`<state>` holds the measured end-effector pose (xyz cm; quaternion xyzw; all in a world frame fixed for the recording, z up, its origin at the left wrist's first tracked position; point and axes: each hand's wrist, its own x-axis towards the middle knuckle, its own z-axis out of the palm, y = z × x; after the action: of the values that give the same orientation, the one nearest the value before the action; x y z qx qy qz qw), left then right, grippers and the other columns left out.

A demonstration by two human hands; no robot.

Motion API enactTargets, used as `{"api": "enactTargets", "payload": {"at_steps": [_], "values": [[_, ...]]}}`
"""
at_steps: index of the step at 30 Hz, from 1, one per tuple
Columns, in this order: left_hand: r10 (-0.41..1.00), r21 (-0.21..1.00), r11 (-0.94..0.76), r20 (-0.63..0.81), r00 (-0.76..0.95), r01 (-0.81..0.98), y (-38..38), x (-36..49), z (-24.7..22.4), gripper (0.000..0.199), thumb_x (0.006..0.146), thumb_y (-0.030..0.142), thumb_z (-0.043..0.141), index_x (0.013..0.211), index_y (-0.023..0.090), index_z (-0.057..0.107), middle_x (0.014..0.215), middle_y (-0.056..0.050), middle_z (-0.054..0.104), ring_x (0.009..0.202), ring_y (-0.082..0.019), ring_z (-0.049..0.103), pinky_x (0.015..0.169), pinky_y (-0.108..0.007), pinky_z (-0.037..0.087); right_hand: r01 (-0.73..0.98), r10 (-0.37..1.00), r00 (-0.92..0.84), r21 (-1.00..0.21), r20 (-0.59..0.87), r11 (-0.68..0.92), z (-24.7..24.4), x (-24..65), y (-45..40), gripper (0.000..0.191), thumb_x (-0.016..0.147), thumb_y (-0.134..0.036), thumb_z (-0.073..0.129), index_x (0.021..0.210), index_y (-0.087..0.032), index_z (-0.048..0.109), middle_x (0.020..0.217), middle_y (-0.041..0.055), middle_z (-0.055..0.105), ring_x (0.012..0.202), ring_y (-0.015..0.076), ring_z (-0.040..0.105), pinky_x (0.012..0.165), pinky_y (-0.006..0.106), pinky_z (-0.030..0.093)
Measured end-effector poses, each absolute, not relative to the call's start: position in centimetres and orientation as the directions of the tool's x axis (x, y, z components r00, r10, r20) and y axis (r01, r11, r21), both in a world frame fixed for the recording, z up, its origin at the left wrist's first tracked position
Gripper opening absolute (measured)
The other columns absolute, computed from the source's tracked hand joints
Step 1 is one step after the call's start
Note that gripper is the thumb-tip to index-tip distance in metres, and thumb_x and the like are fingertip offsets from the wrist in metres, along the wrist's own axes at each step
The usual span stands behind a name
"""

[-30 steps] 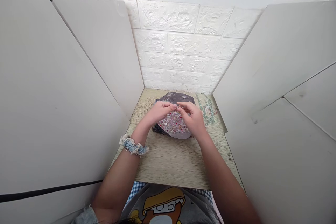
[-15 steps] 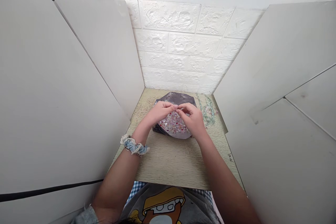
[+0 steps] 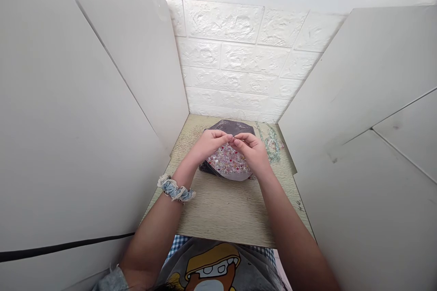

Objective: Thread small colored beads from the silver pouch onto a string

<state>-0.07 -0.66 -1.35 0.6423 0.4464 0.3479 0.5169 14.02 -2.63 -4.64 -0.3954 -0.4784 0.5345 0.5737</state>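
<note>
- We are centring a clock face on the meeting fingertips [image 3: 228,138], with twelve pointing towards the brick-patterned wall [image 3: 239,57].
- At eight o'clock, a ruffled blue band [image 3: 175,189] is encircling the left wrist.
- At nine, the left hand [image 3: 210,143] is extending thumb and forefinger inwards; whether it is gripping anything, we are not managing to tell.
- At six, just beneath the fingertips, beads [image 3: 228,163] are lying in an open dark bag [image 3: 225,125] on the wooden tabletop [image 3: 221,211]. Both hands are lying about equally near; they are covering part of the bag, so its long axis is remaining unclear.
- Between three and four, the right hand [image 3: 253,151] is curling its fingers to meet the left; its hold, too, is escaping us.
- Farther out at three, pale green strands [image 3: 272,145] are lying looped.
- At four, small shiny pieces [image 3: 299,205] are resting near the edge.
</note>
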Motion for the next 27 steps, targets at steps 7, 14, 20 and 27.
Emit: {"api": "enactTargets", "payload": {"at_steps": [7,14,20,27], "values": [[0.938,0.966,-0.077,-0.014,0.347,0.248,-0.63,-0.13,-1.41,0.034,0.067,0.045,0.054,0.065,0.012,0.058,0.046,0.005,0.034,0.042,-0.004,0.024,0.041,-0.019,0.021,-0.168,0.988,-0.023,-0.974,0.156,0.15,-4.67,13.99,-2.67,0.02,0.063,-0.031,0.064,0.075,-0.018,0.055,0.073,0.0003,0.062,0.073,0.0128,0.059,0.073,0.03,0.048],[0.936,0.966,-0.085,-0.007,0.352,0.246,-0.69,-0.13,-1.3,0.033,0.067,0.044,0.054,0.065,0.012,0.057,0.047,0.005,0.035,0.042,-0.004,0.023,0.04,-0.018,0.02,-0.15,0.985,-0.027,-0.974,0.173,0.167,-4.75,13.97,-2.72,0.018,0.065,-0.031,0.063,0.076,-0.018,0.057,0.073,0.0001,0.061,0.072,0.012,0.058,0.071,0.028,0.048],[0.938,0.97,-0.068,-0.017,0.345,0.232,-0.72,0.0,-1.26,0.03,0.069,0.041,0.053,0.069,0.012,0.06,0.042,0.006,0.031,0.039,-0.003,0.022,0.04,-0.018,0.02,-0.175,0.988,0.0,-0.973,0.153,0.151,-4.63,13.87,-2.66,0.02,0.067,-0.036,0.058,0.077,-0.019,0.057,0.074,0.0005,0.062,0.074,0.0126,0.06,0.077,0.032,0.049],[0.941,0.968,-0.068,-0.018,0.338,0.242,-0.6,-0.04,-1.4,0.031,0.069,0.042,0.053,0.068,0.012,0.06,0.042,0.006,0.032,0.039,-0.003,0.023,0.04,-0.019,0.021,-0.145,0.986,-0.002,-0.976,0.166,0.164,-4.74,13.88,-2.69,0.02,0.069,-0.037,0.057,0.079,-0.019,0.059,0.074,0.0009,0.062,0.073,0.0127,0.06,0.077,0.033,0.05]]}}
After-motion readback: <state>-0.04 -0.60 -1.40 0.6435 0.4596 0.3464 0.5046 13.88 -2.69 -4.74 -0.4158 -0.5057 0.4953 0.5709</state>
